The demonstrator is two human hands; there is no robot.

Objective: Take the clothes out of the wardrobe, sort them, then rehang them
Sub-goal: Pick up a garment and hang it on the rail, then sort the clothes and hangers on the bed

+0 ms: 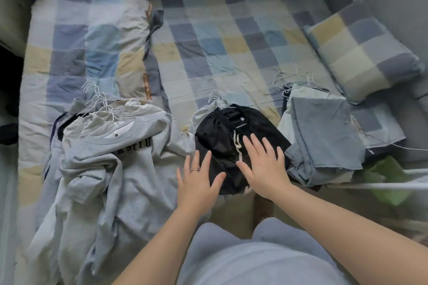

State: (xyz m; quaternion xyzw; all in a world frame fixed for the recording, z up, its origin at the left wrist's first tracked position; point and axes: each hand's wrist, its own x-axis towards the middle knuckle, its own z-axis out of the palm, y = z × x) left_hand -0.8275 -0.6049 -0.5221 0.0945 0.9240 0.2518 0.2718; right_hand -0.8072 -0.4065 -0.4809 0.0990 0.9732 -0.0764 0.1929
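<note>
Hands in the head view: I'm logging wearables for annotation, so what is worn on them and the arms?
The left hand wears a thin ring on one finger; the right hand shows no jewellery. No sleeves, gloves or watch show on either arm.

One head-worn camera looks steeply down, close over the bed (pixel 208 37).

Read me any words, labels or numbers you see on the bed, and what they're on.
Grey sweatshirt: dark block letters, half hidden by a fold, not readable.
Orange strip on the quilt edge: print too blurred to read.
Black garment: small white tag, no legible text.
</note>
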